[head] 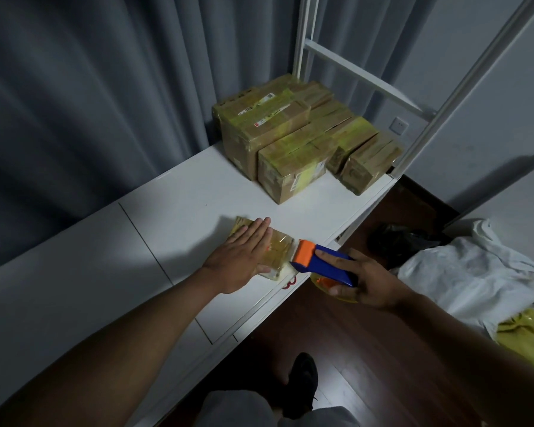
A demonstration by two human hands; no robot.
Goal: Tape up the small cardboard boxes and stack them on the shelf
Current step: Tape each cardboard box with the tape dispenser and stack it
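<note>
A small cardboard box (pixel 279 251), shiny with tape, lies on the white shelf top (pixel 179 198) near its front edge. My left hand (pixel 239 257) presses flat on the box with straight fingers. My right hand (pixel 361 280) grips a blue and orange tape dispenser (pixel 319 261). The dispenser's orange head touches the box's right end. A yellowish tape roll shows under the dispenser. Several taped boxes (pixel 293 137) stand packed together at the far right of the shelf top.
White shelf uprights (pixel 304 35) rise behind the stacked boxes. Grey curtains hang at the back left. On the dark wood floor to the right lie a white bag (pixel 463 275), a black bag (pixel 395 240) and a yellow bag (pixel 527 337). My dark shoe (pixel 301 383) is below.
</note>
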